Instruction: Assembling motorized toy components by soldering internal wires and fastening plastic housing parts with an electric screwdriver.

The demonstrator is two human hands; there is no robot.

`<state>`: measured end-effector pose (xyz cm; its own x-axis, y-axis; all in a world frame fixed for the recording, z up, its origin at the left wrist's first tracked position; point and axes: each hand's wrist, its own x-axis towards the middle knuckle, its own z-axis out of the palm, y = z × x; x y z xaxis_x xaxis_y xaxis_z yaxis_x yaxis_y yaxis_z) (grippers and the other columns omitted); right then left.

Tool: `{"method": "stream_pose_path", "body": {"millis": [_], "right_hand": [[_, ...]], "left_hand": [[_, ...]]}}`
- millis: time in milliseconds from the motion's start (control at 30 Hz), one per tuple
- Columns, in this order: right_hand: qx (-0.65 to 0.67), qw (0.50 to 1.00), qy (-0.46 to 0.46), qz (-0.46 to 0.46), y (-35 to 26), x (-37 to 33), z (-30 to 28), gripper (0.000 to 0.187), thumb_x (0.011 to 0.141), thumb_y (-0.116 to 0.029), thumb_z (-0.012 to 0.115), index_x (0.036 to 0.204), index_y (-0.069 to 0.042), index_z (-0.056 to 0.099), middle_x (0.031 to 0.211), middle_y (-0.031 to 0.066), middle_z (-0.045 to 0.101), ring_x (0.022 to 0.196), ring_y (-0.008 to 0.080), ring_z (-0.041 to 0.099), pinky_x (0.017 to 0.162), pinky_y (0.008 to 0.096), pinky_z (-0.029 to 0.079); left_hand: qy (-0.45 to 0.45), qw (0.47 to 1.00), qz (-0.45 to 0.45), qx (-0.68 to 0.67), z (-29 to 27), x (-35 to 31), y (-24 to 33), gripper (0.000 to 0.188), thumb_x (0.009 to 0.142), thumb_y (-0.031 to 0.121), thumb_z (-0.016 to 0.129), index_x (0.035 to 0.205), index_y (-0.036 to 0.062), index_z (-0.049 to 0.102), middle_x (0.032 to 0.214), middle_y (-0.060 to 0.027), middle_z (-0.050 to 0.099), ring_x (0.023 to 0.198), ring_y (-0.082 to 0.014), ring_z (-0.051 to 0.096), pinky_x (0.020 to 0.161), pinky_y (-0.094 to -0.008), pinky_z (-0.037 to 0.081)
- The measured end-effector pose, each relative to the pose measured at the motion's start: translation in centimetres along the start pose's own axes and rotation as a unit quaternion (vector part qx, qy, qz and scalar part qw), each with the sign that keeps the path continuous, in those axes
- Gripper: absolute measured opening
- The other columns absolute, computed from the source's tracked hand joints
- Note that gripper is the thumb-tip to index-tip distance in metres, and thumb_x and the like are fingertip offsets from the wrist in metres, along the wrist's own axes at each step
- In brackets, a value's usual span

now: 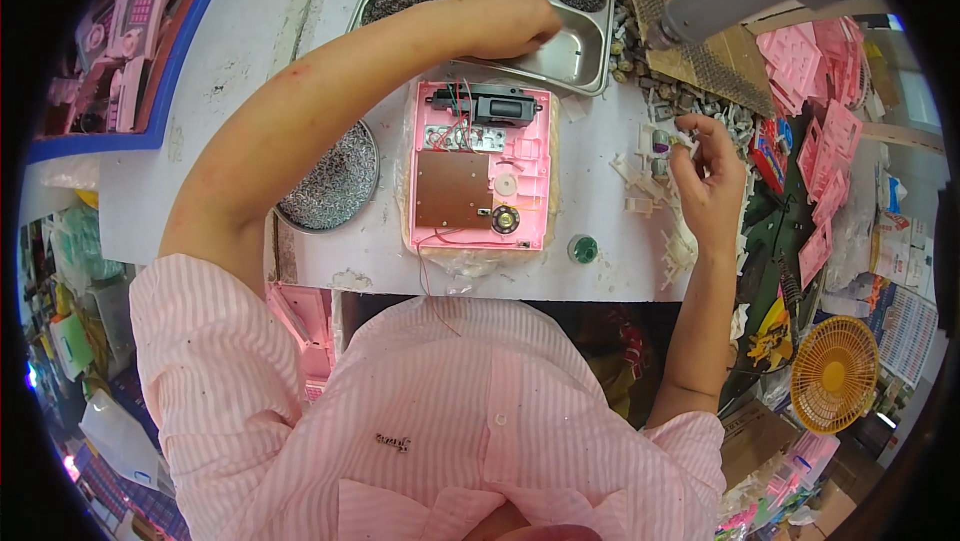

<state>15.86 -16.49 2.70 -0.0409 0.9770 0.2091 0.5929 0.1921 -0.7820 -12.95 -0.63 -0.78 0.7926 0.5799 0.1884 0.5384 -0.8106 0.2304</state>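
The left hand point(515, 23) hides its own fingertips and anything between them; the left arm point(330, 91) covers part of the round dish point(345, 181). The upper edge crops the steel tray point(572, 53). The white piece point(686, 143) in the right hand point(714, 176) is too small to identify.

The bright view curves sharply toward its black corners.
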Motion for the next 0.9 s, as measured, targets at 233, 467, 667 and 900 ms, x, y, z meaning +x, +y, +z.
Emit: {"method": "stream_pose_path", "body": {"millis": [233, 467, 667, 900], "right_hand": [[0.003, 1.0, -0.009, 0.01, -0.2, -1.9, -0.7, 0.022, 0.085, -0.002, 0.065, 0.107, -0.003, 0.069, 0.067, -0.0058, 0.047, 0.059, 0.0024, 0.04, 0.054, 0.0208, 0.032], [0.022, 1.0, -0.012, -0.003, -1.6, -2.2, 0.9, 0.021, 0.085, -0.003, 0.065, 0.105, -0.004, 0.07, 0.066, -0.0056, 0.048, 0.059, 0.0022, 0.04, 0.054, 0.0207, 0.033], [0.063, 0.998, -0.014, 0.021, -1.4, -2.9, 1.2, 0.021, 0.084, -0.003, 0.067, 0.105, -0.003, 0.069, 0.067, -0.0053, 0.05, 0.058, 0.0022, 0.041, 0.054, 0.0204, 0.033], [0.069, 0.997, -0.044, 0.01, -2.2, -2.6, 3.0, 0.021, 0.084, -0.005, 0.07, 0.105, -0.005, 0.07, 0.066, -0.0036, 0.051, 0.057, 0.0029, 0.043, 0.053, 0.0208, 0.035]], "left_hand": [[-0.087, 0.973, -0.205, 0.063, -2.2, -1.0, 1.1, 0.027, 0.084, 0.023, 0.072, 0.107, 0.0083, 0.07, 0.099, -0.0162, 0.071, 0.096, -0.0337, 0.07, 0.081, -0.0462, 0.055], [0.041, 0.965, -0.241, 0.091, 0.7, 0.4, -0.3, 0.018, 0.084, 0.021, 0.067, 0.097, 0.0082, 0.071, 0.099, -0.0141, 0.07, 0.095, -0.0347, 0.068, 0.082, -0.0466, 0.054], [-0.07, 0.988, -0.136, -0.029, -0.8, 0.7, 1.5, 0.015, 0.082, 0.021, 0.068, 0.09, 0.0082, 0.071, 0.097, -0.0131, 0.071, 0.091, -0.0325, 0.068, 0.081, -0.0449, 0.054], [-0.014, 0.989, -0.136, -0.059, 1.8, 1.9, 1.1, 0.014, 0.08, 0.017, 0.07, 0.089, 0.0058, 0.072, 0.091, -0.0142, 0.072, 0.089, -0.033, 0.069, 0.079, -0.0449, 0.054]]}}
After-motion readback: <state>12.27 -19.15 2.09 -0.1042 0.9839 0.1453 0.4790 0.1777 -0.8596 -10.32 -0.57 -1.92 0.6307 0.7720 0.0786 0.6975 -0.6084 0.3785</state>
